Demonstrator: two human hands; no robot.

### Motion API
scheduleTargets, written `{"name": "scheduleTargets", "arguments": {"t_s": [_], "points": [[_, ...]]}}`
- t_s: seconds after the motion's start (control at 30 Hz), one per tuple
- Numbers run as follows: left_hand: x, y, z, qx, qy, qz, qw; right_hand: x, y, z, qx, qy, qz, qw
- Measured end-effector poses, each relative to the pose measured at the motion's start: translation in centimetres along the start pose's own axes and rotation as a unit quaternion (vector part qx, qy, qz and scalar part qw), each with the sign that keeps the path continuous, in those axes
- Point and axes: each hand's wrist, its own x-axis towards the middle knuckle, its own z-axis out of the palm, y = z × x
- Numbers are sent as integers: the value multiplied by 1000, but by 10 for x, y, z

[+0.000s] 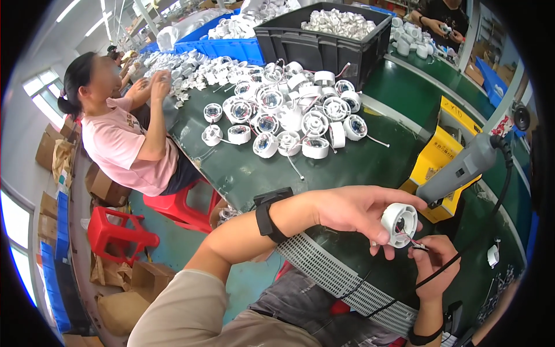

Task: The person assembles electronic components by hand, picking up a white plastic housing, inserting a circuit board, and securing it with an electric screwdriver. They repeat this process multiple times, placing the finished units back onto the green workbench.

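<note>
My left hand (354, 209) is closed around a white round plastic housing (391, 222), its open face turned to the right. Thin red wires run out of the housing to a small dark piece, probably a circuit board (420, 247), pinched between the fingers of my right hand (440, 267). The exact kind of that piece is too small to make out. Just beyond my left fingertips, a grey cylindrical power tool (459, 168) with a black cord leans over a yellow cardboard box (442, 151). The cord passes in front of my right hand.
Many white round housings with wires (289, 113) are heaped on the green table (243, 168). Behind them stand a black crate (324, 43) and a blue bin (222, 43) of white parts. A co-worker in pink (124, 139) sits at the left. A perforated grey strip (341, 277) lies nearby.
</note>
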Motion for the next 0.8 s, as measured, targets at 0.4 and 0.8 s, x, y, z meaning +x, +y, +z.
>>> {"name": "scheduleTargets", "arguments": {"t_s": [0.4, 0.8], "points": [[8, -13, -1, 164, 46, -4, 985, 11, 0, 3, 152, -56, 75, 984], [20, -53, 15, 179, 163, 56, 969, 0, 12, 12, 158, 15, 135, 978]]}}
